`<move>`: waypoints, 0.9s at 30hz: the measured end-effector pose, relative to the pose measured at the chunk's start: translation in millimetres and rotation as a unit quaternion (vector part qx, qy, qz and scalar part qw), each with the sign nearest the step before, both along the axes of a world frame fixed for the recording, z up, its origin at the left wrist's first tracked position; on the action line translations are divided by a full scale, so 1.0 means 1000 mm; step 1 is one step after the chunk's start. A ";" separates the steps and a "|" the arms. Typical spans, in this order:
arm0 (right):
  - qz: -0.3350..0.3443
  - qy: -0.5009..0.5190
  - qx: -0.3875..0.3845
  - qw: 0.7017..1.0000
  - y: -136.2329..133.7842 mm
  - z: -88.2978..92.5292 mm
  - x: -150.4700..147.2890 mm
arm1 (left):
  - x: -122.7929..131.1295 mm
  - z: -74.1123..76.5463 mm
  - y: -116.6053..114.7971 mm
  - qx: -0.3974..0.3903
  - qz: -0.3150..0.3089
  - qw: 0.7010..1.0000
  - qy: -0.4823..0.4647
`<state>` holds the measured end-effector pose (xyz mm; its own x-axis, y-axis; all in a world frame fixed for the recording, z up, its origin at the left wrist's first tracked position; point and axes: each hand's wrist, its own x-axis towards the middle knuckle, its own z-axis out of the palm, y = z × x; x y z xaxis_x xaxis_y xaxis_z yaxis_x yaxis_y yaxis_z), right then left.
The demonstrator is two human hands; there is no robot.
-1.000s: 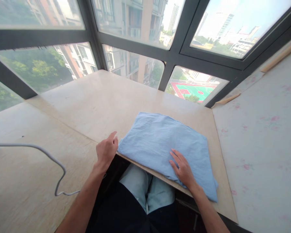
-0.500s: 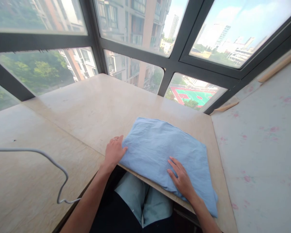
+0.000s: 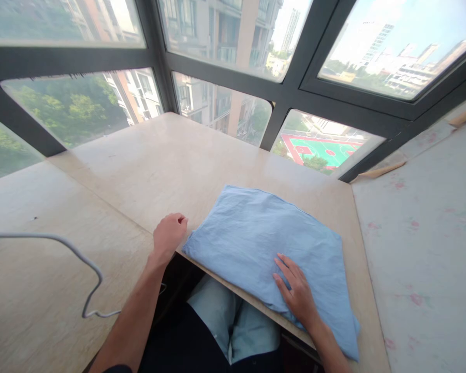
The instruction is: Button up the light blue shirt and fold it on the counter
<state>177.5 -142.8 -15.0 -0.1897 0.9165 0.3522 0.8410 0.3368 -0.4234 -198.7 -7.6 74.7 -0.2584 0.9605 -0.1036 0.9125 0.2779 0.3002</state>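
A folded light blue cloth lies flat along the front edge of the tabletop, with slight creases across it. My right hand rests palm down on its lower right part, fingers spread. Just off the cloth's left corner, my left hand is curled into a loose fist over the tabletop, with nothing visible in it. Its fingertips are turned under and partly hidden. A small gap separates this hand from the cloth.
The pale tabletop runs back to dark-framed windows. A grey cable curves across its left side and passes behind my left forearm. A flower-patterned wall closes off the right side. My legs are below the front edge.
My left hand has come off the cloth's left edge, moved left and curled its fingers. The right hand stays on the cloth. The whole view has shifted slightly.
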 end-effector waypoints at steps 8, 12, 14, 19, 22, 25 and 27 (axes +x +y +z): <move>0.004 -0.017 0.002 1.000 0.000 0.001 0.000 | -0.017 -0.019 0.003 0.037 -0.059 0.997 -0.023; 0.001 -0.012 0.001 1.000 0.000 0.003 -0.001 | -0.020 -0.033 0.003 0.039 -0.179 0.979 -0.091; 0.000 -0.010 -0.001 1.000 0.000 0.003 -0.001 | -0.022 -0.036 0.003 0.031 -0.207 0.972 -0.104; -0.001 -0.014 -0.007 1.000 0.000 0.004 -0.001 | -0.025 -0.040 0.003 0.033 -0.238 0.963 -0.119; 0.000 -0.016 -0.007 1.000 0.000 0.004 -0.001 | -0.024 -0.040 0.003 0.034 -0.248 0.960 -0.128; -0.001 -0.015 -0.005 1.000 0.000 0.005 -0.002 | -0.021 -0.036 0.003 0.024 -0.233 0.965 -0.118; -0.002 -0.014 -0.003 1.000 0.000 0.005 -0.003 | -0.019 -0.033 0.003 0.020 -0.211 0.972 -0.097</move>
